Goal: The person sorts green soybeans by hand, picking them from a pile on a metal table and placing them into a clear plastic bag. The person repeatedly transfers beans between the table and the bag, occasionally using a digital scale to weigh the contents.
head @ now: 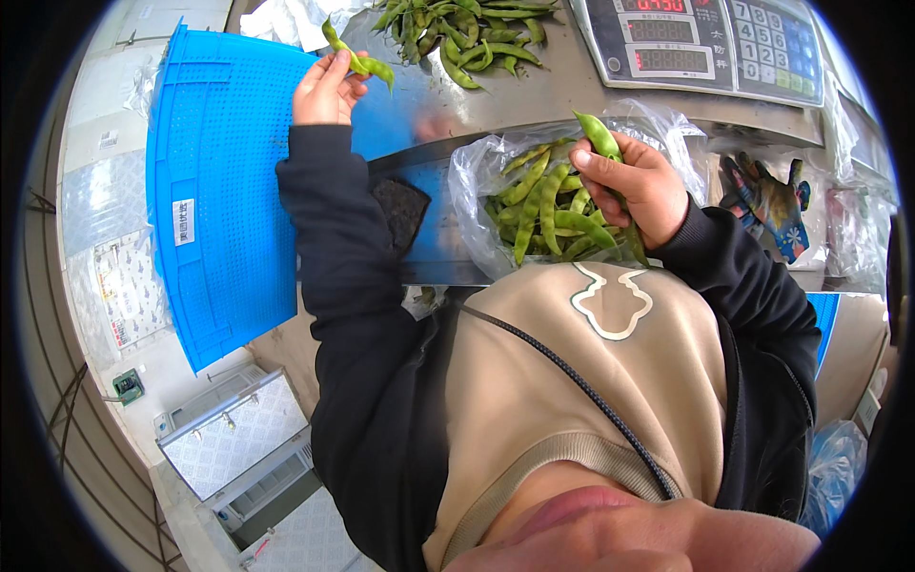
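Note:
Between the thumb and fingers of my left hand (328, 91) is a curved green bean pod (373, 68), raised near the pile of loose pods (465, 32) at the back of the metal counter (525, 100). My right hand (640, 182) grips flat green bean pods (599, 134), one poking up past the thumb and more hanging below the palm. Just under it, a clear plastic bag (468, 182) lies spread with many pods (547, 207) inside. My right fingers partly hide the bag's contents.
A digital scale (665, 43) with lit red digits stands at the back right. Patterned gloves (775, 204) lie right of the bag, beside more clear plastic (858, 229). A tall blue perforated crate (221, 179) borders my left arm. A dark flat piece (400, 211) lies near my left sleeve.

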A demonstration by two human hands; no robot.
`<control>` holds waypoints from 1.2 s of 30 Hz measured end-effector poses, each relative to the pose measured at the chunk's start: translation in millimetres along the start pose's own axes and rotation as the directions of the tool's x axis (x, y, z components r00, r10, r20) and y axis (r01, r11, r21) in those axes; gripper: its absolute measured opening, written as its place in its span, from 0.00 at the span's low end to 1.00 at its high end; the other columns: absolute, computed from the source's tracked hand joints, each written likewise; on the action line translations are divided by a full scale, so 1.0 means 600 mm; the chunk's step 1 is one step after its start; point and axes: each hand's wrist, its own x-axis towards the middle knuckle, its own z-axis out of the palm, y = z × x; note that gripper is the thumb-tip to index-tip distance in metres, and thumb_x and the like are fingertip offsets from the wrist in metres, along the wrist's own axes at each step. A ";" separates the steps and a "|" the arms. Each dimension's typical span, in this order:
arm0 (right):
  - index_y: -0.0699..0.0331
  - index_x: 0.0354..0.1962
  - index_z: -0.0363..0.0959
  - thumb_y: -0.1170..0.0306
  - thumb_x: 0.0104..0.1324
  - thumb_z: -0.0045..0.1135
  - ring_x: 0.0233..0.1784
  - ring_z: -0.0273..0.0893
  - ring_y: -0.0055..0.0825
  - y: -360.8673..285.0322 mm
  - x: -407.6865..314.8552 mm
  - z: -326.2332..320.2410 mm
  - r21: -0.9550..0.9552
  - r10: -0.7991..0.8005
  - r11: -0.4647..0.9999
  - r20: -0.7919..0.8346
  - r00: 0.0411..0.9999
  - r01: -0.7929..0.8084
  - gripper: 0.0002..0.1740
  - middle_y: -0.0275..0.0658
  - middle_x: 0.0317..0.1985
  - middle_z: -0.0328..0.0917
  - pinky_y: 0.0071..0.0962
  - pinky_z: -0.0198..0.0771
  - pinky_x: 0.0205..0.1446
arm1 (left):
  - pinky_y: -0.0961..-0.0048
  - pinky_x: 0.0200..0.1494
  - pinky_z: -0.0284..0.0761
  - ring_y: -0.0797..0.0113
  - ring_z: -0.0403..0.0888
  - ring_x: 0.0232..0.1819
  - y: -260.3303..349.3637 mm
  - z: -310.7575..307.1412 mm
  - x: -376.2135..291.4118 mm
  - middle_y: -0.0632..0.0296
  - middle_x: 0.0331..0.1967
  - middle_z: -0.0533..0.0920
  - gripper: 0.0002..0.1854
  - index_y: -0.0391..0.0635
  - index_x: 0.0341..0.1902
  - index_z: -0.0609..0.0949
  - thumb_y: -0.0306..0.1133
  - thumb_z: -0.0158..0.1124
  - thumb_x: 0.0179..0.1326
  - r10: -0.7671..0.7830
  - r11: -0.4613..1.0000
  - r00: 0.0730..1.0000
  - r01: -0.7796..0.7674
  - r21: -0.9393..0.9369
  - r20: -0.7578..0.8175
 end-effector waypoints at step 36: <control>0.61 0.45 0.71 0.78 0.61 0.59 0.26 0.66 0.10 0.001 -0.009 -0.011 0.069 -0.182 0.983 0.187 0.965 0.172 0.14 0.34 0.38 0.80 0.12 0.60 0.27 | 0.70 0.60 0.72 0.64 0.77 0.58 -0.019 0.006 0.233 0.58 0.57 0.80 0.23 0.43 0.61 0.77 0.31 0.64 0.60 0.323 0.407 0.831 -0.554 0.726 0.453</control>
